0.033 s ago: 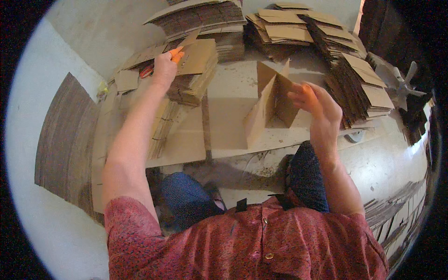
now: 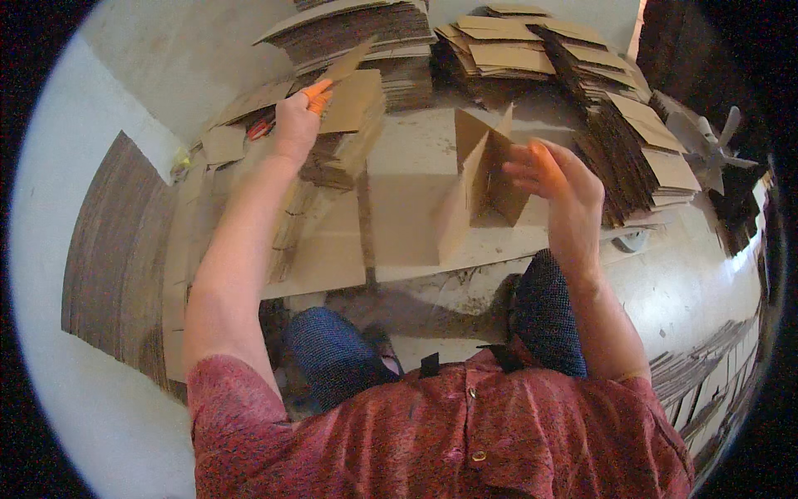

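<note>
My left hand (image 2: 299, 125), with orange covers on its fingers, is closed on the near edge of a flat cardboard piece (image 2: 350, 61). That piece tilts up above a stack of cut cardboard (image 2: 353, 104). My right hand (image 2: 559, 173), also with orange on a finger, has its fingers stretched out. They are beside a folded cardboard piece (image 2: 475, 162) that stands on the table with its panels spread at angles. Whether the fingertips touch its right panel I cannot tell.
Red-handled scissors (image 2: 260, 129) lie left of the stack. Taller cardboard stacks (image 2: 357, 37) stand at the back, with more piles (image 2: 648, 137) on the right. A fan with pale blades (image 2: 719, 145) is at the far right. Corrugated sheets (image 2: 116, 258) lean at the left wall.
The cardboard piece in my left hand has risen and tilted further off the stack. My right hand has shifted slightly left, its fingers straighter. The standing folded piece has barely moved.
</note>
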